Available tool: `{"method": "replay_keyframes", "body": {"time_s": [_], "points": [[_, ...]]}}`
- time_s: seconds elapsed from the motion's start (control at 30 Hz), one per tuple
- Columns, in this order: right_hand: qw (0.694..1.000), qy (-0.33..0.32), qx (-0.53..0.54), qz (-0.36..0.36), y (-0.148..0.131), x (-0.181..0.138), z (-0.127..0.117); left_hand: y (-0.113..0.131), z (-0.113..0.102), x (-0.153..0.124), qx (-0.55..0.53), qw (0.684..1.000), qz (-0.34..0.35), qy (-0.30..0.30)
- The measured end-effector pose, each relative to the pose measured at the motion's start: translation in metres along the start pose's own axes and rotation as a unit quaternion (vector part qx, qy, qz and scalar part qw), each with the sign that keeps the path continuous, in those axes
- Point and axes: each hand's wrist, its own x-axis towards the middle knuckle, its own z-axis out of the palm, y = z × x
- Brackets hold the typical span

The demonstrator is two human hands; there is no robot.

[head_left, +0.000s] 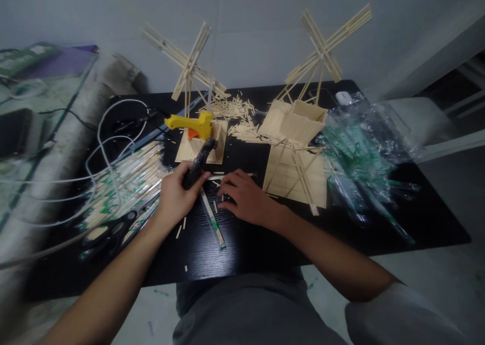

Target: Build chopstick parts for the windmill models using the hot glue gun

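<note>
My left hand (pixel 175 196) is closed around a dark-handled tool (pixel 199 167), probably cutters, its black grip slanting up and away from my fist toward the far edge of the desk (pixel 246 249). The tool's tip is blurred, so I cannot tell whether its blades are apart. My right hand (pixel 244 196) lies palm down just beside it, fingers loosely curled with the tips pressing the desk; whether they pin one of the small sticks there, I cannot tell. A wrapped pair of chopsticks (pixel 212 218) lies under and between my hands, pointing toward the near edge.

Just beyond the tool a yellow glue gun (pixel 191 124) rests on a small stick house (pixel 202 145). A bigger stick windmill (pixel 299 153) stands to the right, close to my right wrist. A heap of wrapped chopsticks (pixel 125 183) and black scissors (pixel 113 231) crowd the left edge, and crumpled plastic wrappers (pixel 364 153) fill the right side. A loose pile of cut sticks (pixel 235 107) sits toward the far edge. The widest bare surface is the strip along the near edge, in front of my hands, dotted with a few stick offcuts.
</note>
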Motion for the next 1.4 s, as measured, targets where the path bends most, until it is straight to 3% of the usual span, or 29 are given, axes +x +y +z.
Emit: {"method": "replay_keyframes", "body": {"time_s": [0.87, 1.2, 1.4], "points": [[0.994, 0.024, -0.083, 0.067, -0.0040, -0.0004, -0.0026, -0.0001, 0.0007, 0.0003, 0.020, 0.999, 0.028, 0.006], [0.996, 0.019, -0.062, 0.065, -0.0068, -0.0002, -0.0007, -0.0030, 0.0012, -0.0006, 0.022, 0.999, 0.048, 0.010], [0.999, 0.008, -0.045, 0.018, -0.0035, -0.0010, 0.0009, -0.0026, 0.0014, -0.0007, 0.027, 0.998, 0.050, 0.013]]}}
